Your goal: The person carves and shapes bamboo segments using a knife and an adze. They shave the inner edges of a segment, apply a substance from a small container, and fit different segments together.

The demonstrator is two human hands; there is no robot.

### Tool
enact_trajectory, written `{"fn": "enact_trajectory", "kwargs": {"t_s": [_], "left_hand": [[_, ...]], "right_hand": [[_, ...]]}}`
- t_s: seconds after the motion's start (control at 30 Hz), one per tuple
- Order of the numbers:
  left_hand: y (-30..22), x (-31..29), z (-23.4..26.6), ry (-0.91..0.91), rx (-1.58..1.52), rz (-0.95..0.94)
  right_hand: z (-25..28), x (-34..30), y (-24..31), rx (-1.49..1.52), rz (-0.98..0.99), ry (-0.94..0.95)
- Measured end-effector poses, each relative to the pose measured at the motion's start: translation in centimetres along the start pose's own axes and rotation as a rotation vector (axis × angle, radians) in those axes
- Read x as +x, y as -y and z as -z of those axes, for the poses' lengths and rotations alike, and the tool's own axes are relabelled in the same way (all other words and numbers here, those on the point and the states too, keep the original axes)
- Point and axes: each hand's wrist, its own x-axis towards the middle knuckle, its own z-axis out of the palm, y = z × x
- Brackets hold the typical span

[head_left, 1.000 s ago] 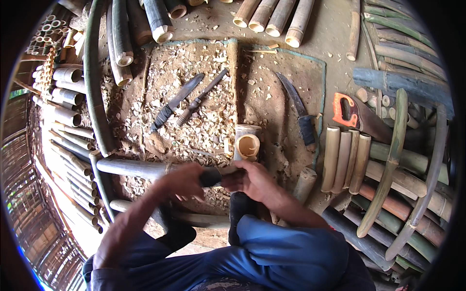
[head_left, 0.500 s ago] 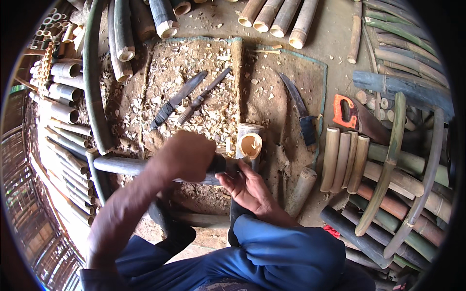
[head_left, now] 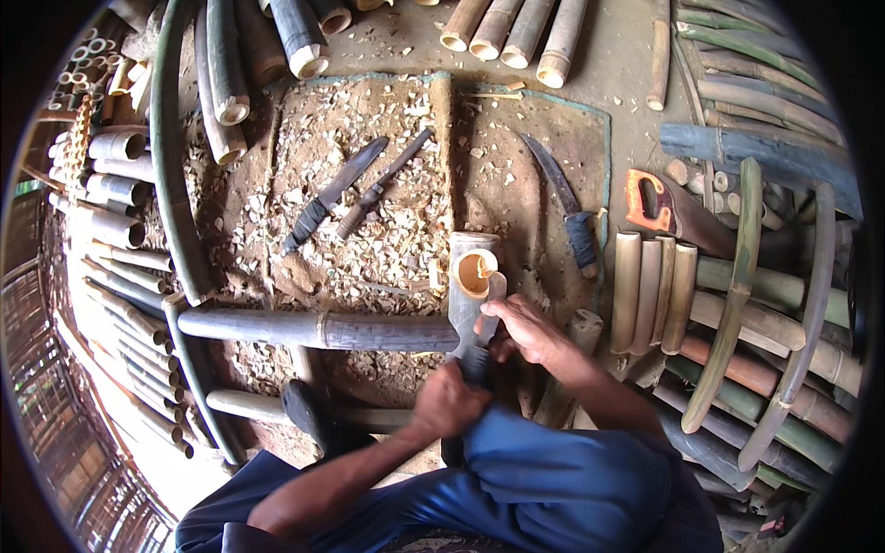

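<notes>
Bamboo tube, short, hollow, pale [head_left: 475, 276]: steadied by right hand [head_left: 521, 327]; dark-handled knife [head_left: 477, 355], now gripped closed by lowered left hand [head_left: 449, 401], is set against its rim.

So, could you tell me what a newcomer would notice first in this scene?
At the centre, the left hand grips a knife handle and the right hand steadies the blade against a short hollow bamboo section, cut end up. On the chip-strewn mat beyond lie three more knives, with an orange-handled saw at right and bamboo poles all around.
</notes>
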Motion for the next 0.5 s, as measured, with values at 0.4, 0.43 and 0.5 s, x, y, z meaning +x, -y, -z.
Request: {"fn": "enact_trajectory", "kwargs": {"t_s": [0.4,0.43,0.5], "left_hand": [[-7.6,4.6,20.3,0.602,0.533,0.116],[-6.1,4.5,19.5,0.644,0.383,0.183],[-4.6,2.1,16.9,0.553,0.18,0.005]], "right_hand": [[-7.6,0.3,-0.6,0.935,0.136,0.199],[-7.1,0.6,-0.6,0.872,0.109,0.178],[-5.6,0.4,-0.4,0.68,0.037,0.162]]}}
